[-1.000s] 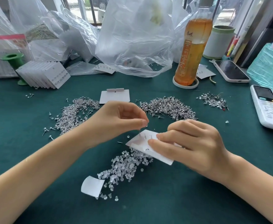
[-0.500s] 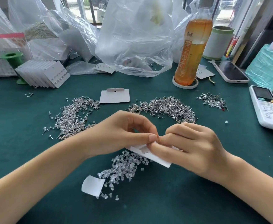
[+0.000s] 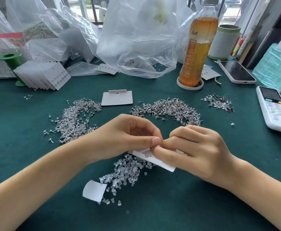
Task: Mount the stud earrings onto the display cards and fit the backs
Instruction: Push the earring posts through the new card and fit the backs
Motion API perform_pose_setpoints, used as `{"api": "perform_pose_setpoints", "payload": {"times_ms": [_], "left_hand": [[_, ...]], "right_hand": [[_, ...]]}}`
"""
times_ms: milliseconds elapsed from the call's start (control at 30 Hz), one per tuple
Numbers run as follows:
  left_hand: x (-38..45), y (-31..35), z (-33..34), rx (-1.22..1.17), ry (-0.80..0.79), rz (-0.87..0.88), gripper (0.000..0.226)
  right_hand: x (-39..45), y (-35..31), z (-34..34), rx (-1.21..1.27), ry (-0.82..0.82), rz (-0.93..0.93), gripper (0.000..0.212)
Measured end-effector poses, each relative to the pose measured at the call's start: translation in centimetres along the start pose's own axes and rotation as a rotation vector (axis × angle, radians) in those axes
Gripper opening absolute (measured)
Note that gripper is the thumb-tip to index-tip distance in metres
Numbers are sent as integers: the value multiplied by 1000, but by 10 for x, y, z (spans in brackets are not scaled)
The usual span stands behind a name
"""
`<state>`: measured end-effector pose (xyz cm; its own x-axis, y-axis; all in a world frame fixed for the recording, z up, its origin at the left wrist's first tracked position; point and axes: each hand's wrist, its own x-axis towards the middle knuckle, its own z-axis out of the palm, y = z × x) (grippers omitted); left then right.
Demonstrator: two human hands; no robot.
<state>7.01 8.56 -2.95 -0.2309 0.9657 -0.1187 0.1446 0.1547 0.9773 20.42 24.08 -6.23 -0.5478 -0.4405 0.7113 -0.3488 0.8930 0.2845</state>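
My left hand had closed in on the display card; both it and my right hand pinched the card's edge above the clear earring backs.

Over the green counter, the left hand and right hand meet fingertip to fingertip at the upper edge of a white display card, which the right hand pinches and holds tilted. The left thumb and forefinger are pressed together at that edge; what they pinch is too small to tell. Beneath the card lies a heap of clear earring backs, beside a curled white paper scrap. Two piles of stud earrings flank a blank card. Further back stand a stack of filled cards, an orange drink bottle, a phone and a white remote
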Motion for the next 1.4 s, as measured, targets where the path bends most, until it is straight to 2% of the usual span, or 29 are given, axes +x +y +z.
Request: {"api": "perform_pose_setpoints", "payload": {"times_ms": [533, 1400], "left_hand": [[-1, -1, 0, -21, -35, 14, 11], [-1, -1, 2, -42, -5, 15, 11]], "right_hand": [[3, -1, -1, 23, -16, 3, 17], [2, -2, 0, 26, -39, -11, 20]]}}
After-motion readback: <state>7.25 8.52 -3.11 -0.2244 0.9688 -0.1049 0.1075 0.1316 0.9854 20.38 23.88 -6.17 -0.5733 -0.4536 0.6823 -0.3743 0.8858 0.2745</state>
